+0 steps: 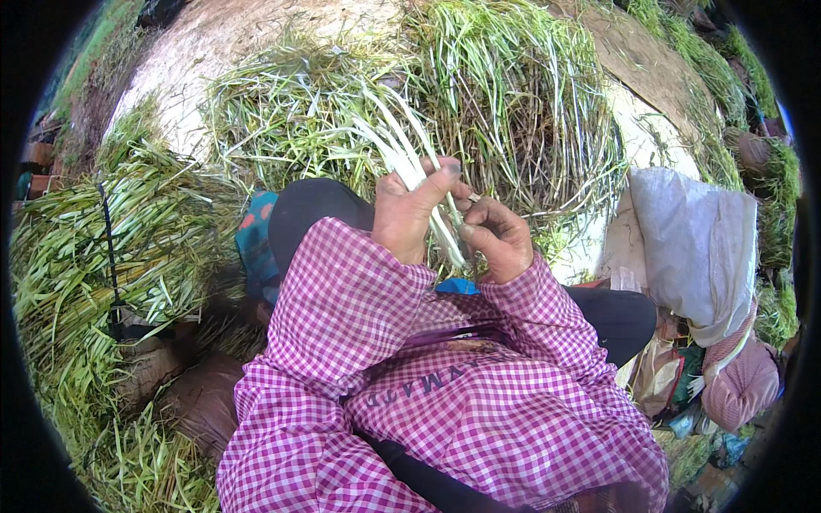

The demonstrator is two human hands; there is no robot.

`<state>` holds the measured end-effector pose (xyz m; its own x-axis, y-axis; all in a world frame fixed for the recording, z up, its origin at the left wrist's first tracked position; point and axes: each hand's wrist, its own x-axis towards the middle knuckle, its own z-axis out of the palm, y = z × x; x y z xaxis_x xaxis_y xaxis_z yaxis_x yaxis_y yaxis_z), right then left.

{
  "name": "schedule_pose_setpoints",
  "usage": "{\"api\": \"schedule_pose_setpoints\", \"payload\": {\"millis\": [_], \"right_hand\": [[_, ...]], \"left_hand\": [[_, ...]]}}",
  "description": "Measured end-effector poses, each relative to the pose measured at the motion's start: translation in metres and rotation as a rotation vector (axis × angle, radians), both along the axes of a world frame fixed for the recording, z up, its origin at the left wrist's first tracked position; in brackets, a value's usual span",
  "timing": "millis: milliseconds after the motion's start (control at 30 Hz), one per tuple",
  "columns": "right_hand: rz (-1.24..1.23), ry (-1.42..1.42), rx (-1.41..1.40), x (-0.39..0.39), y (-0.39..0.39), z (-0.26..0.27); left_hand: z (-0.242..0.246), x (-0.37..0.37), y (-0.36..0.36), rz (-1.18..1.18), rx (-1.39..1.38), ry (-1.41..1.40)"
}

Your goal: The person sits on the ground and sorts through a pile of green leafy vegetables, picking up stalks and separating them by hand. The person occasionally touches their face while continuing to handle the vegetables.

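My left hand [410,211] grips a small bunch of pale, whitish-green plant stalks [392,140], its thumb pressed across them. They slant from upper left to lower right, with the thicker cut ends below the fist. On the right, my right hand [499,240] has thumb and fingertips pinched at a stalk beside the lower ends of the bunch. Right beyond my hands lies a large heap of green grass-like stalks [314,128]. A denser pile with brownish stems [519,128] adjoins it. My folded knees sit below, either side of my hands.
Bundled green stalks [147,237], crossed by a dark cord [110,250], lie close on my left. A pale sheet [173,83] covers the ground ahead. To the right are a whitish plastic sack [696,237] and a stuffed pinkish cloth bundle [741,381]. More greenery lines the far right.
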<state>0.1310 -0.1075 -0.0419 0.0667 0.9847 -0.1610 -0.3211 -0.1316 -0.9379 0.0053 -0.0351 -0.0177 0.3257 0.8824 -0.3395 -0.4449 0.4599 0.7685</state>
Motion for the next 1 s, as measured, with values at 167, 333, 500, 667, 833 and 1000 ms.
{"api": "schedule_pose_setpoints", "payload": {"millis": [167, 333, 500, 667, 833, 1000], "right_hand": [[-0.096, -0.018, -0.056, -0.004, -0.001, 0.005], [-0.189, -0.090, -0.076, -0.008, -0.002, 0.003], [-0.269, -0.283, -0.084, -0.001, -0.001, 0.000], [-0.284, -0.834, 0.015, 0.017, 0.001, -0.038], [-0.092, -1.250, -0.230, 0.040, -0.005, -0.077], [0.317, -1.464, -0.860, 0.065, -0.011, -0.117]], "left_hand": [[-0.002, -0.001, -0.001, -0.080, -0.011, 0.126], [0.001, -0.001, -0.003, -0.082, 0.004, 0.166], [0.001, 0.001, -0.007, -0.054, -0.031, 0.142], [0.002, 0.001, -0.004, 0.254, 0.058, 0.026], [0.015, -0.012, 0.007, 0.370, 0.070, 0.057], [0.018, -0.015, 0.011, 0.409, 0.043, 0.021]]}}
